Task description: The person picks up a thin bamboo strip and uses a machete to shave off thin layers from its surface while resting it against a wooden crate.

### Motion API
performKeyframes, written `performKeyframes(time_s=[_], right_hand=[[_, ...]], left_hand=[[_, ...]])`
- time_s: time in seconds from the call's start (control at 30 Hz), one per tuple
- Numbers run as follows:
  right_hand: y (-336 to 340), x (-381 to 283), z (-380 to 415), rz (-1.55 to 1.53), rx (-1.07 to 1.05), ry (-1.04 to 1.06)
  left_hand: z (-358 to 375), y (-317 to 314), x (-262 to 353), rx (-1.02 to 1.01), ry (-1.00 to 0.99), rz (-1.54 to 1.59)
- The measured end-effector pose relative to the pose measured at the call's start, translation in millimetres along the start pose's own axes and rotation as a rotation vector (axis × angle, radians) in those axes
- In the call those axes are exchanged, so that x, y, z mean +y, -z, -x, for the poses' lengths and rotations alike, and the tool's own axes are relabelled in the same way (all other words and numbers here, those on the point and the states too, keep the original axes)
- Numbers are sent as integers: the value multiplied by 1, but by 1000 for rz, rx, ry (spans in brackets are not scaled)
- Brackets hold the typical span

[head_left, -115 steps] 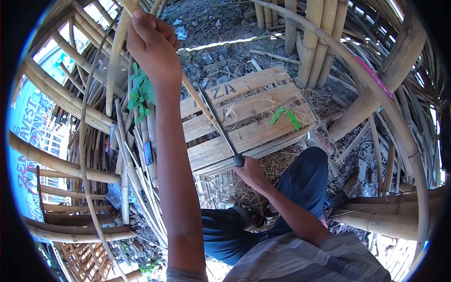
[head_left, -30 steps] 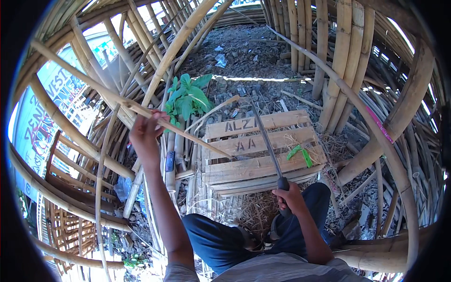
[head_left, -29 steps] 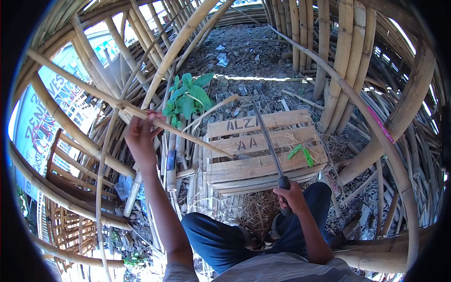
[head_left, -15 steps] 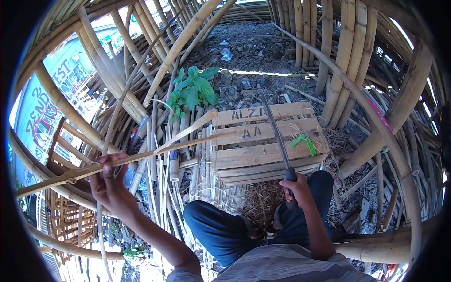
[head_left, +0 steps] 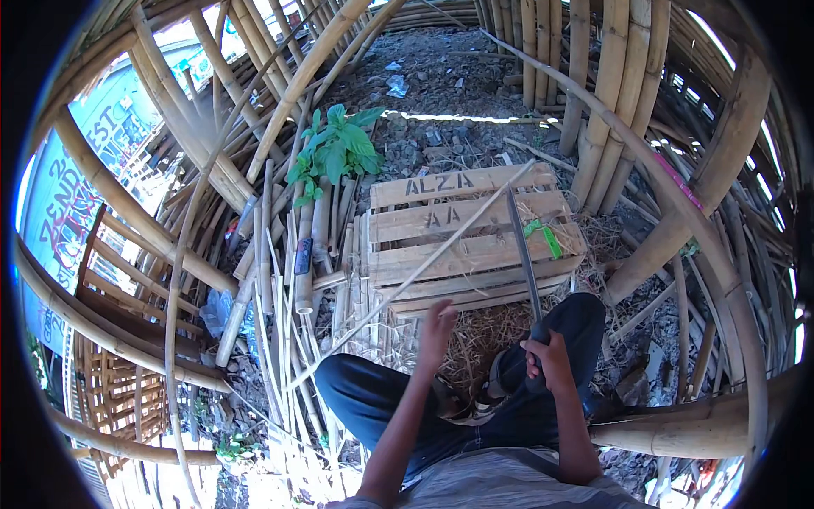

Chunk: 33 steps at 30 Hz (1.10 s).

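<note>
My right hand (head_left: 549, 360) is wrapped around the black handle of a machete (head_left: 525, 254), whose long narrow blade points up and away over the right half of an upside-down wooden crate (head_left: 458, 267). My left hand (head_left: 435, 338) is raised in front of the crate's near edge, with its fingers stretched out and nothing seen in them. A thin bamboo strip (head_left: 415, 273) slants from the crate's far right down to the left, past my left hand and apart from it. On the crate's right side lies a bright green object (head_left: 553, 242) that I cannot identify.
Cut bamboo pieces (head_left: 303, 263) lie left of the crate, near a leafy green plant (head_left: 335, 153). Bamboo posts (head_left: 623, 102) stand at the right, and a long bent pole (head_left: 653, 165) arcs past that side. Straw-like shavings (head_left: 483, 343) cover the ground between my legs.
My left hand has let go of the bamboo strip and moved right, to the front of the crate. The strip now slants steeply across the crate. The machete is still in my right hand.
</note>
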State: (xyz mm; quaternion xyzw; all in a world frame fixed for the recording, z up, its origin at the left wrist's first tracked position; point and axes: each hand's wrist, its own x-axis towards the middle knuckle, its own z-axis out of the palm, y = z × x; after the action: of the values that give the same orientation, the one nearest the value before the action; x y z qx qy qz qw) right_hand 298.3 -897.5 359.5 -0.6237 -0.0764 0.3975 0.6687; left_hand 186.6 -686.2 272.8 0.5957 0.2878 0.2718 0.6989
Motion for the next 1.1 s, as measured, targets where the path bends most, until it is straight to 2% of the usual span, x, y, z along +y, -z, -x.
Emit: performKeyframes(time_s=[0.03,0.07,0.13,0.2,0.27,0.3,0.33,0.37,0.4,0.5,0.53,0.6,0.63,0.7,0.87,0.93,1.0,1.07,1.1], right_hand=[[4,5,6,0,8,-9],[9,9,13,-12,33,-28],[16,15,24,-26,72,-71],[22,17,33,-47,102,-74],[26,18,36,-35,107,-88],[27,18,38,-30,114,-86],[27,18,41,-36,120,-94],[26,17,42,-38,133,-105],[25,18,43,-40,143,-112],[22,26,41,-110,148,-107],[22,28,43,-116,159,-112],[23,29,43,-138,166,-121],[23,30,42,-135,172,-127],[26,28,41,-152,181,-136],[26,25,39,-150,177,-113],[25,25,40,-146,175,-102],[26,25,43,-122,173,-88],[26,24,43,-115,172,-75],[26,22,43,-108,175,-66]], left_hand=[[33,-22,28,-20,52,-292],[42,-26,37,-28,64,-295],[57,-30,40,-31,-484,-624],[41,-16,59,60,-444,-789],[10,14,64,223,-473,-1089],[-9,33,52,265,-426,-1258],[-27,54,26,303,-319,-1408],[-41,65,11,184,-96,-1436],[-53,73,-2,68,125,-1452],[-56,82,-53,-74,195,-1327],[-60,92,-81,-202,121,-1326],[-66,99,-107,-428,145,-1197],[-70,104,-120,-434,150,-1193],[-75,107,-133,-750,257,-1005],[-59,105,-104,-722,260,-1101],[-56,110,-88,-589,220,-1044],[-49,100,-39,-458,158,-919],[-57,109,-26,-393,-69,-844],[-56,107,-9,-304,-116,-733]])
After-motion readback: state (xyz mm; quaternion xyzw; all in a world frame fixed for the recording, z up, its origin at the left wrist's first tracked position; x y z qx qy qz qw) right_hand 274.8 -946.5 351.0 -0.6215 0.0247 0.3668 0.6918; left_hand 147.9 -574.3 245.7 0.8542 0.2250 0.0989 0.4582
